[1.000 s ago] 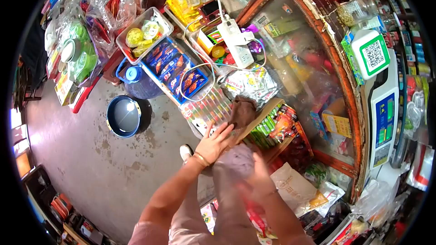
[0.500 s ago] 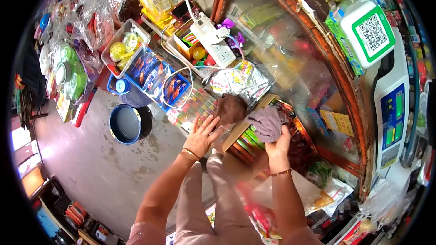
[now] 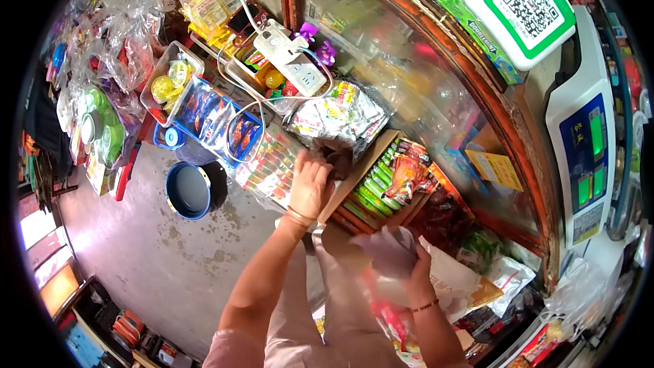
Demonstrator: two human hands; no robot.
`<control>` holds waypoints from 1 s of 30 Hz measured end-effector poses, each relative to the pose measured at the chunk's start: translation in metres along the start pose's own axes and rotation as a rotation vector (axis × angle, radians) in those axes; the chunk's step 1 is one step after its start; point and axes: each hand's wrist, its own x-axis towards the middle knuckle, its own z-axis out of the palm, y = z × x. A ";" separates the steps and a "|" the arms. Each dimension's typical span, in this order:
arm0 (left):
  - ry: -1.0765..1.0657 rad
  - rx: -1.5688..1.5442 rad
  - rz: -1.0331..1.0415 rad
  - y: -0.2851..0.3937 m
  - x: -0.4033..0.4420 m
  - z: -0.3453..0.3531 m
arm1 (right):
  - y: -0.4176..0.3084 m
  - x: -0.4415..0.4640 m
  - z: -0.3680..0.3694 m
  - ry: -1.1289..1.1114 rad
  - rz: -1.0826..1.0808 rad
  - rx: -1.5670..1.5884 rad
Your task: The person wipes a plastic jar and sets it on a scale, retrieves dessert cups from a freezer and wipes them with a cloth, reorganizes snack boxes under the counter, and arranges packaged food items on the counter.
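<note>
A greyish-purple cloth (image 3: 392, 252), blurred by motion, hangs bunched in my right hand (image 3: 421, 274), in front of the cardboard box. My left hand (image 3: 310, 182) is at the box's left flap, its fingers curled together beside a dark brown, soft-looking thing (image 3: 338, 158). Whatever those fingers hold is hidden. Inside the open cardboard box (image 3: 355, 180) lie rows of green-wrapped snack sticks (image 3: 376, 184) and a red-brown snack packet (image 3: 409, 176). Left of my left hand are clear-wrapped snack packs (image 3: 269, 167).
A white power strip (image 3: 293, 61) with cables lies over the goods. Silver packets (image 3: 340, 112) sit behind the box. A wood-framed glass case (image 3: 507, 119), a scale (image 3: 586, 143) and a QR-code sign (image 3: 528, 10) stand right. A blue bucket (image 3: 189, 191) is on the floor.
My right hand has brought the cloth down and toward me, off the box, uncovering the snacks. My left hand's spread fingers have curled beside the brown thing. The view has shifted slightly.
</note>
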 end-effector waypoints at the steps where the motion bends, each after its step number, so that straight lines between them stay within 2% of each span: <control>1: 0.019 -0.192 -0.073 0.006 -0.005 -0.002 | 0.000 -0.003 -0.009 -0.004 0.005 0.005; 3: -0.043 -0.455 -0.142 0.038 -0.024 -0.001 | -0.006 -0.008 -0.035 -0.056 -0.026 0.024; 5: -0.058 -0.564 -0.037 0.068 -0.040 0.009 | -0.019 -0.008 -0.043 -0.022 -0.071 0.002; 7: -0.172 -0.708 -0.098 0.090 -0.059 0.032 | -0.040 -0.009 -0.053 0.052 -0.176 0.038; 9: -0.299 -0.809 -0.051 0.099 -0.068 0.055 | -0.063 0.004 -0.069 0.075 -0.326 -0.043; 10: -0.293 -0.812 -0.059 0.097 -0.074 0.053 | -0.074 0.010 -0.064 0.081 -0.420 -0.134; 11: -0.245 -0.744 -0.054 0.091 -0.081 0.044 | -0.086 0.017 -0.068 0.080 -0.413 -0.142; 12: -0.196 -0.672 -0.044 0.081 -0.086 0.034 | -0.098 0.028 -0.075 0.255 -0.547 -0.762; 13: -0.197 -0.628 -0.135 0.066 -0.089 0.019 | -0.103 0.039 -0.074 0.427 -0.658 -1.384; 14: -0.020 -0.580 -0.303 0.046 -0.110 0.027 | -0.104 0.041 -0.055 0.419 -0.659 -1.384; 15: 0.042 -0.586 -0.577 0.034 -0.116 0.018 | -0.101 0.039 -0.022 0.344 -0.863 -1.707; 16: 0.189 -0.602 -0.730 0.033 -0.109 0.003 | -0.094 0.041 0.004 0.253 -1.067 -2.028; 17: 0.200 -0.543 -0.747 0.031 -0.100 -0.011 | -0.085 0.054 0.023 0.116 -1.096 -1.981; 18: 0.200 -0.500 -0.640 0.031 -0.091 -0.016 | -0.073 0.076 0.037 -0.110 -1.127 -1.805; 19: 0.199 -0.455 -0.533 0.031 -0.082 -0.020 | -0.052 0.097 0.054 -0.220 -1.012 -1.634; 20: 0.214 -0.415 -0.434 0.030 -0.070 -0.020 | -0.033 0.112 0.076 -0.295 -1.190 -1.700; 21: 0.226 -0.374 -0.335 0.030 -0.056 -0.020 | -0.019 0.119 0.095 -0.371 -1.101 -1.798; 23: 0.253 -0.329 -0.303 0.021 -0.034 -0.018 | 0.001 0.130 0.114 -0.374 -0.925 -1.954; 25: 0.295 -0.323 -0.332 0.009 -0.020 -0.018 | 0.008 0.145 0.097 -0.450 -1.107 -2.073; 27: 0.311 -0.316 -0.326 -0.003 -0.016 -0.028 | 0.000 0.133 0.083 -0.561 -1.020 -1.690; 28: 0.319 -0.289 -0.318 -0.005 -0.017 -0.035 | -0.009 0.114 0.079 -0.487 -0.826 -1.653; 29: 0.299 -0.313 -0.336 -0.010 -0.022 -0.037 | -0.020 0.110 0.062 -0.589 -0.843 -1.655; 30: 0.280 -0.290 -0.346 -0.012 -0.028 -0.038 | -0.030 0.099 0.045 -0.554 -0.744 -1.825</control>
